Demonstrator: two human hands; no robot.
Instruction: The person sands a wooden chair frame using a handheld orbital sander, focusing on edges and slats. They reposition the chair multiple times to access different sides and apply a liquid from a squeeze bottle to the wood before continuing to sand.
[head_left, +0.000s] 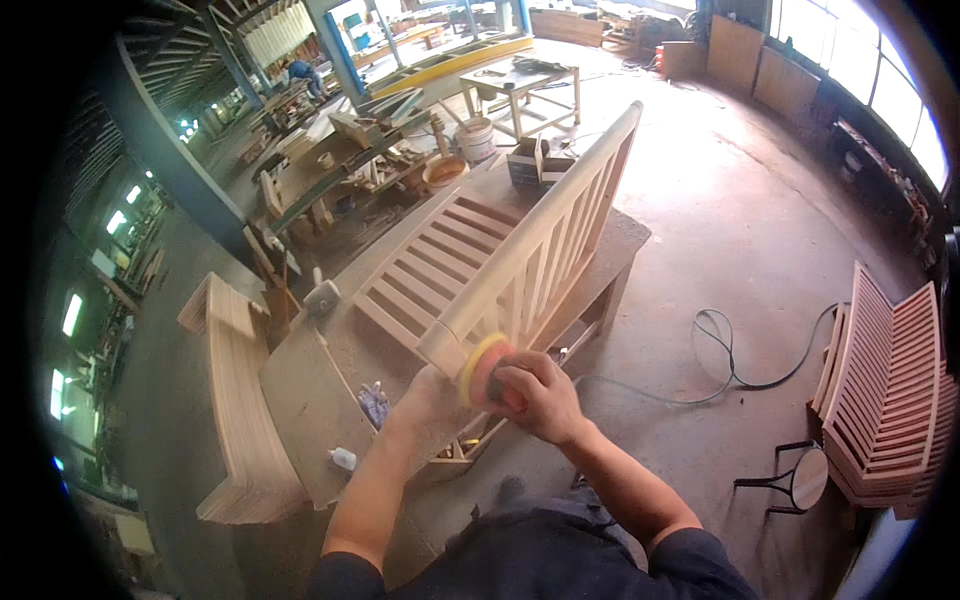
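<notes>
Here the right hand [535, 395] is wrapped tight round a small round sander [485, 368] with a yellow pad, pressing the pad against the near end of the top rail of a slatted wooden frame [545, 235] that stands on edge on the workbench [310, 400]. The left hand [425, 392] is cupped against the frame's near corner just under the pad, steadying it; its fingers are mostly hidden, so how tightly it closes I cannot tell. A second slatted panel [430, 265] lies flat on the bench beside the upright one. Step in hand looks like sanding the rail's end corner. The next move likely calls for keeping the pad flat to the wood, light even pressure, and the left hand clear of the disc. A black hose [740, 375] loops on the floor at right, near a small stool [800, 480] and a stack of slatted panels [885, 390].
</notes>
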